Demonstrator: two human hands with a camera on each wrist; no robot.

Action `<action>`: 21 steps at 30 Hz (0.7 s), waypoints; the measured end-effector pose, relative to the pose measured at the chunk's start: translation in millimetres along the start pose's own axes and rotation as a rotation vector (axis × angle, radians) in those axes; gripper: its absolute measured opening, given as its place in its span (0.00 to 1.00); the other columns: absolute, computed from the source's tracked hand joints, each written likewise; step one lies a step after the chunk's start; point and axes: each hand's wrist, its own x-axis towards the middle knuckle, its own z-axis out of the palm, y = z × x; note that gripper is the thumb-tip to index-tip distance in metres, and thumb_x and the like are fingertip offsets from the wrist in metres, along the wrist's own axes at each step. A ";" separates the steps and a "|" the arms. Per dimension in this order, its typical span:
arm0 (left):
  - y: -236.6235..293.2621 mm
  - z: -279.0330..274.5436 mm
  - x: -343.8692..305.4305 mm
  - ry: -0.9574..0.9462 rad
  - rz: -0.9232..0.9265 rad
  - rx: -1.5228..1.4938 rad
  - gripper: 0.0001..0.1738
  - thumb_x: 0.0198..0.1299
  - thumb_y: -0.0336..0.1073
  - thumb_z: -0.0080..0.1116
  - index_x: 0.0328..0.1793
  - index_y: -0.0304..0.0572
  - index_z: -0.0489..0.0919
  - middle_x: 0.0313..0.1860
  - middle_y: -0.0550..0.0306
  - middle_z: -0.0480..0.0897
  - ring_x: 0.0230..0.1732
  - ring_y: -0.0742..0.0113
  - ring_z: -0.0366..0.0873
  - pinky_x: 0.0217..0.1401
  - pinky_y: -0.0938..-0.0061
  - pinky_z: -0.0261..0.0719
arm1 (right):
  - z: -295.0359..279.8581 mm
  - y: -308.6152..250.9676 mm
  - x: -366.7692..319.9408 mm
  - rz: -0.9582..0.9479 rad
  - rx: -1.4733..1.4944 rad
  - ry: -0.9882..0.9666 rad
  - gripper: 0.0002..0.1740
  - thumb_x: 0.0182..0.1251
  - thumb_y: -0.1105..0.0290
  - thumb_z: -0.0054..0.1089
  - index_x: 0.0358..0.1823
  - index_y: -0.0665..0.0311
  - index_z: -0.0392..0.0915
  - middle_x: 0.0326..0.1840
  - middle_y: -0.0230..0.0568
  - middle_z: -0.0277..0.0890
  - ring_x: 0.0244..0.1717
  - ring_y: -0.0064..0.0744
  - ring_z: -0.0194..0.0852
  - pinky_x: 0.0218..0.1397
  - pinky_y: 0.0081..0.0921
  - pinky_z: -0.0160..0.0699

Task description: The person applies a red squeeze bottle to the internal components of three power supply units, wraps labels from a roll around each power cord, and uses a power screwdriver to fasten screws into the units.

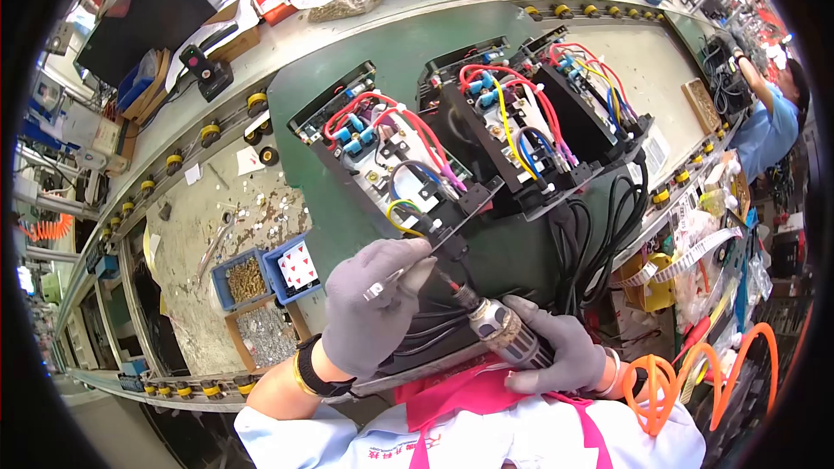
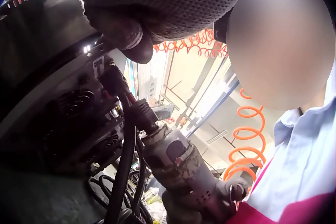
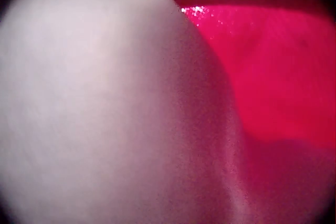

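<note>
The grey-gloved left hand [image 1: 373, 304] has curled fingers, with a small shiny metal piece [image 1: 382, 285] lodged between thumb and index finger. Its fingertips are right at the corner of the clear-edged end plate [image 1: 465, 221] on the nearest electrical unit [image 1: 391, 152]. Gripped in the gloved right hand [image 1: 560, 347] is a power screwdriver [image 1: 508, 330], its bit pointing up toward that plate, below the left fingers. The left wrist view shows the screwdriver body [image 2: 178, 155] and the gloved left fingers [image 2: 139, 45] above its tip. A pale blurred surface fills most of the right wrist view.
Two more units [image 1: 508, 122] with red and yellow wires stand alongside on the green board [image 1: 330, 78]. Black cables [image 1: 599, 234] hang off the near side. Blue bins [image 1: 239, 280] hold brass-coloured parts at left. An orange coiled hose [image 1: 721, 365] lies right; another person [image 1: 764, 122] works beyond.
</note>
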 end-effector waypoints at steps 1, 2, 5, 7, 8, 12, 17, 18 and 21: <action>0.5 0.7 -0.4 0.010 -0.030 -0.004 0.12 0.53 0.23 0.68 0.45 0.39 0.83 0.36 0.48 0.85 0.33 0.50 0.84 0.34 0.68 0.81 | 0.6 -0.7 -0.9 0.004 0.002 0.001 0.56 0.53 0.55 0.78 0.76 0.75 0.54 0.71 0.58 0.67 0.68 0.40 0.73 0.70 0.27 0.67; 1.2 0.9 -0.5 0.010 -0.045 -0.010 0.12 0.53 0.23 0.68 0.45 0.39 0.83 0.36 0.48 0.85 0.33 0.51 0.85 0.34 0.69 0.81 | 1.4 -1.1 -2.0 0.009 0.004 0.003 0.56 0.54 0.56 0.78 0.76 0.75 0.54 0.72 0.58 0.66 0.69 0.39 0.72 0.70 0.27 0.66; 0.7 1.1 -0.2 -0.004 -0.050 -0.039 0.09 0.58 0.24 0.66 0.45 0.37 0.83 0.34 0.51 0.84 0.29 0.61 0.81 0.29 0.75 0.77 | 3.1 8.6 -1.5 -0.056 0.030 0.008 0.53 0.56 0.58 0.76 0.76 0.76 0.53 0.72 0.57 0.66 0.68 0.38 0.72 0.70 0.27 0.66; -4.9 0.0 -1.0 -0.029 -0.007 -0.075 0.07 0.65 0.25 0.62 0.48 0.32 0.82 0.32 0.57 0.83 0.19 0.79 0.74 0.20 0.84 0.69 | 3.5 5.4 -2.4 -0.040 0.045 0.010 0.53 0.57 0.58 0.75 0.76 0.76 0.53 0.71 0.57 0.67 0.68 0.37 0.73 0.69 0.26 0.67; -1.5 -0.2 -0.8 -0.024 -0.062 -0.086 0.07 0.63 0.25 0.63 0.46 0.33 0.83 0.32 0.56 0.83 0.19 0.76 0.76 0.22 0.81 0.70 | 3.5 4.1 -3.0 -0.033 0.051 0.009 0.52 0.58 0.58 0.74 0.76 0.76 0.53 0.71 0.57 0.67 0.67 0.37 0.73 0.69 0.26 0.67; 5.9 1.5 -2.0 0.000 -0.172 -0.120 0.06 0.61 0.26 0.65 0.44 0.37 0.83 0.30 0.54 0.83 0.17 0.72 0.76 0.22 0.78 0.71 | 3.7 8.9 -3.1 -0.084 0.038 0.024 0.52 0.59 0.57 0.73 0.76 0.75 0.53 0.69 0.56 0.70 0.66 0.35 0.74 0.68 0.27 0.68; 2.6 7.5 -5.5 0.059 -0.165 -0.125 0.05 0.62 0.25 0.65 0.44 0.37 0.83 0.25 0.58 0.82 0.15 0.76 0.74 0.19 0.80 0.69 | 6.2 12.5 -2.5 -0.145 0.004 0.070 0.53 0.58 0.56 0.74 0.76 0.74 0.53 0.64 0.54 0.75 0.62 0.32 0.77 0.67 0.26 0.70; 3.4 8.9 -5.7 0.071 -0.168 -0.135 0.05 0.62 0.26 0.64 0.44 0.38 0.83 0.23 0.59 0.81 0.15 0.77 0.74 0.19 0.80 0.68 | 6.1 10.6 -3.2 -0.115 0.024 0.064 0.53 0.57 0.56 0.75 0.76 0.74 0.53 0.63 0.53 0.76 0.61 0.31 0.77 0.66 0.26 0.70; 7.0 5.5 -3.4 0.058 -0.209 -0.191 0.05 0.63 0.26 0.64 0.44 0.37 0.83 0.20 0.61 0.80 0.15 0.79 0.73 0.18 0.81 0.67 | 4.7 2.5 -4.8 -0.052 0.076 0.047 0.55 0.55 0.57 0.77 0.77 0.73 0.53 0.60 0.50 0.78 0.59 0.29 0.78 0.66 0.25 0.70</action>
